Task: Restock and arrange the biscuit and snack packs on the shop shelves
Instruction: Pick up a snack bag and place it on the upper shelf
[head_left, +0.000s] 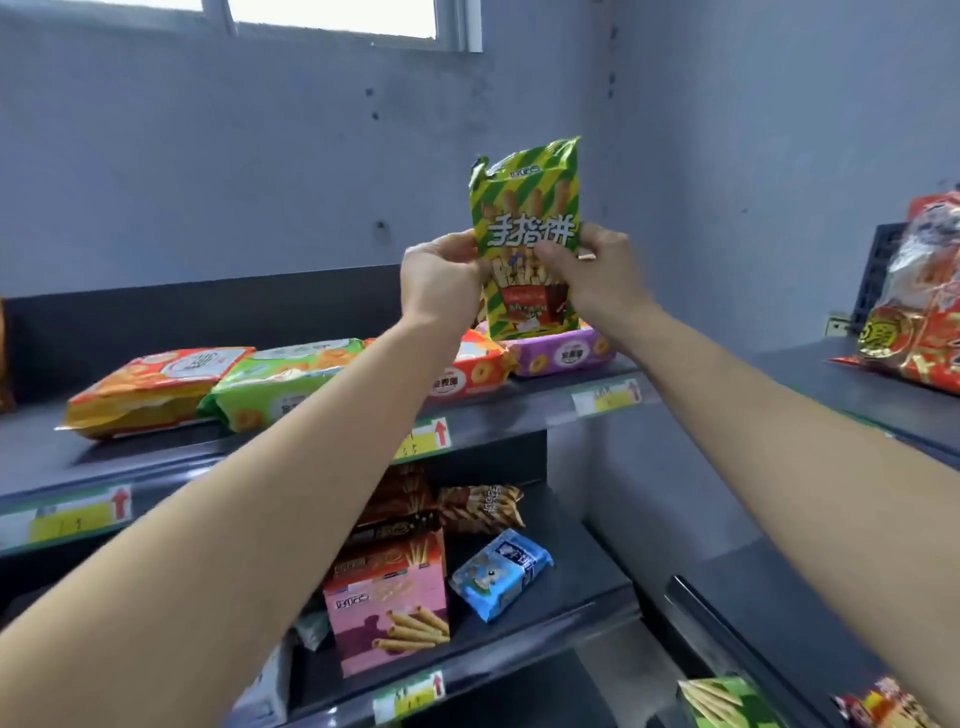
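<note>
hands: left hand (441, 275), right hand (597, 270) grip green pack (524, 228) (upright) | above shelf edge (519, 402)

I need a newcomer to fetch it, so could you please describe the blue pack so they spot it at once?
Look at the lower shelf beneath the row of flat biscuit packs. The blue pack lies tilted to the right of the pink box. It is the only blue item there.

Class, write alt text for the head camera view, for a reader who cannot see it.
Both hands, left hand and right hand, hold a green striped biscuit-stick pack upright above the top shelf. Flat biscuit packs lie in a row there; a pink wafer-roll box and blue pack sit on the shelf below.
</note>
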